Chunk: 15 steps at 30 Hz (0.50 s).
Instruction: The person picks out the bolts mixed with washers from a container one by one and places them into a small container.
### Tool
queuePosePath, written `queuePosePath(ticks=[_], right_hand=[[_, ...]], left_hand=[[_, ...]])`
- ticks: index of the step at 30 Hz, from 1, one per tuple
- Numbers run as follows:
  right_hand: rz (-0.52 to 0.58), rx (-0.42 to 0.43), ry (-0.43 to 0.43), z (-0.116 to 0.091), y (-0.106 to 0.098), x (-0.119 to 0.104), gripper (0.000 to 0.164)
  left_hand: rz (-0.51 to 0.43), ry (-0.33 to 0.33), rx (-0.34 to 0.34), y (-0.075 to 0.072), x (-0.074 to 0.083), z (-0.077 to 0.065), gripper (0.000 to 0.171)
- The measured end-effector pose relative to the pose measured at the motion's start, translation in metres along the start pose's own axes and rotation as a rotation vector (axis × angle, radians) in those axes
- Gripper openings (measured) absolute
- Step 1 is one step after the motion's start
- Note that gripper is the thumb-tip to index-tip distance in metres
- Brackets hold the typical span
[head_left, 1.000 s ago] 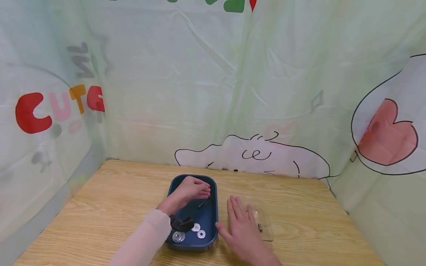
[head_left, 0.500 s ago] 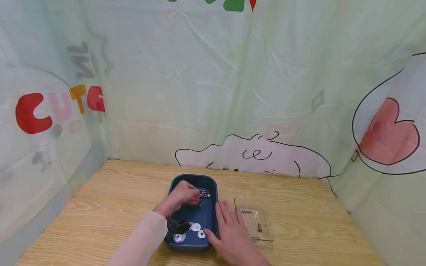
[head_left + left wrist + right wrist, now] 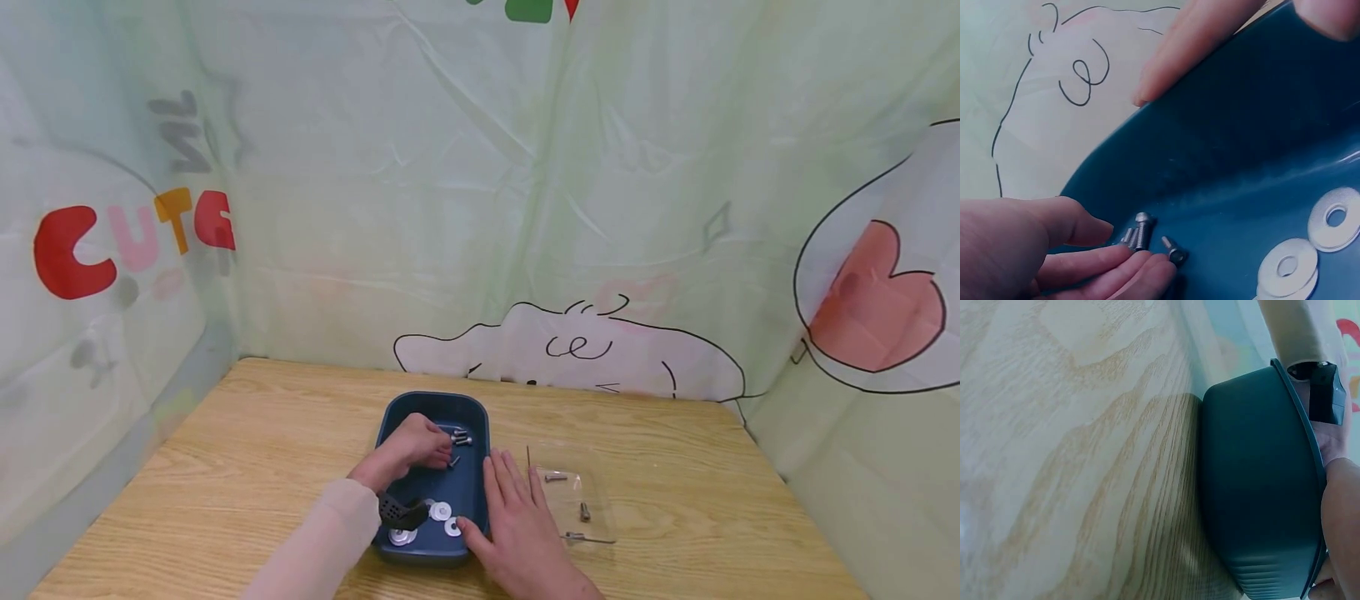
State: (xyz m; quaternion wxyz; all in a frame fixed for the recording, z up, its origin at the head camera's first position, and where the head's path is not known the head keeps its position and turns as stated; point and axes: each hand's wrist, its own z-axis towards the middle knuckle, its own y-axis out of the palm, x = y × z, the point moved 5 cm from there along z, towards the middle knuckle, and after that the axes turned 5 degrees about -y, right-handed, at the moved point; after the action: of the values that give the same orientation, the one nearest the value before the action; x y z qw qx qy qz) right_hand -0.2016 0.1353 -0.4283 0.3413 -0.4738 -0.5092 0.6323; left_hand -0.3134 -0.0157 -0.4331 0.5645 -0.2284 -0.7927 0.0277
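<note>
A dark blue plastic bin [image 3: 442, 483] lies lengthwise on the table. Inside its far half is my left hand [image 3: 414, 442], fingers loosely bent beside several small metal screws [image 3: 461, 438]. In the left wrist view, the thumb stands apart from the fingers, and the fingertips lie close to the screws [image 3: 1142, 231]; contact is hard to tell. A single screw [image 3: 454, 462] lies just nearer. Several flat washers [image 3: 441, 512] lie in the bin's near half. My right hand [image 3: 521, 521] rests against the bin's right rim with straight fingers, its thumb over the edge near a washer [image 3: 452, 527].
Right of the bin is a shallow clear plastic tray [image 3: 596, 475] holding a few screws [image 3: 585, 512]; my right hand covers part of its left side. Thin dark pieces show at its edges. A printed curtain [image 3: 375, 208] hangs behind the wooden table [image 3: 300, 433].
My left hand has drawn back slightly left and nearer, uncovering screws at the bin's far end. My right hand has shifted left from over the clear tray to the bin's rim.
</note>
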Motion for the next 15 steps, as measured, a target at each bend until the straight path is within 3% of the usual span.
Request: queuePosePath(ticks=[15], right_hand=[[0.014, -0.016, 0.004, 0.001, 0.001, 0.001, 0.09]], left_hand=[[-0.002, 0.0, -0.112, 0.021, -0.001, 0.001, 0.022]])
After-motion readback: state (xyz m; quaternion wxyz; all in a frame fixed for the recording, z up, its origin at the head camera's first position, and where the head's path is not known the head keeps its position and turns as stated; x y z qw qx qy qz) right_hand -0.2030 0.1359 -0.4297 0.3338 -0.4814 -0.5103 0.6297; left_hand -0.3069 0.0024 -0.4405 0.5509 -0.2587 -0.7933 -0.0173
